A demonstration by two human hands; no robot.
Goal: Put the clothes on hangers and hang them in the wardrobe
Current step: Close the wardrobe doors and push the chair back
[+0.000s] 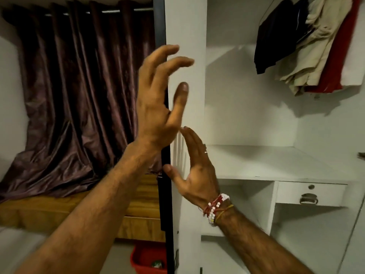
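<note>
Two bare hands were raised before the upright white panel (185, 26) at the left side of an open wardrobe (246, 119). The left hand (156, 103) was higher, its fingers spread and loosely hooked, holding nothing. The right hand (195, 169), with beaded and thread bracelets (216, 206) at the wrist, was flat with straight fingers just beside the panel's edge. Whether it touched the panel could not be told, and it held nothing. The clothes (308, 46) hung inside, up and to the right of both hands and well apart from them, nearer the right arm. They were black, creased beige and red cloth, hanging lengthwise from the top. No loose garment was in view. The wardrobe was smooth matt white board, with a flat shelf (266, 163) and a drawer (310, 194) with a metal handle. To the left hung a glossy pleated maroon curtain (79, 86).
</note>
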